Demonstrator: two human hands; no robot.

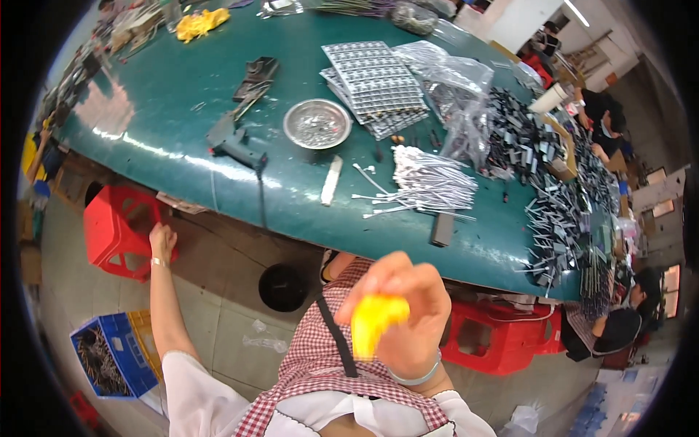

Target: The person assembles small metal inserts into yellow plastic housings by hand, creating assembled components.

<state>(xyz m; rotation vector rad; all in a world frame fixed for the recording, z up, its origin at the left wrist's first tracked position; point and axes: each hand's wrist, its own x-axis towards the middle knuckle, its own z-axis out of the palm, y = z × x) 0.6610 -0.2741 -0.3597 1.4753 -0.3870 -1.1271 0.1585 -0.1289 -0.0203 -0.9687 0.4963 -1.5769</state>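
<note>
Close in front of my body, my right hand [408,313] pinches a small bright yellow piece [371,320]; it is blurred, and its kind cannot be made out. Down at the left, below the table edge, my left hand [163,242] is closed on the side of a red plastic stool [109,229]. On the green table [218,167] ahead lie a bundle of white cable ties [433,182], a small dark block [442,229], a white strip-shaped tool [331,180] and a metal bowl [317,124] of small parts. A corded electric screwdriver [237,146] rests left of the bowl.
Stacked grey trays [375,80], clear plastic bags [455,80] and heaps of black parts [520,138] cover the table's right side. A yellow pile [202,24] sits at the far left. Below are a black bin [282,287], a blue crate [116,364] and another red stool [480,339]. People sit at right.
</note>
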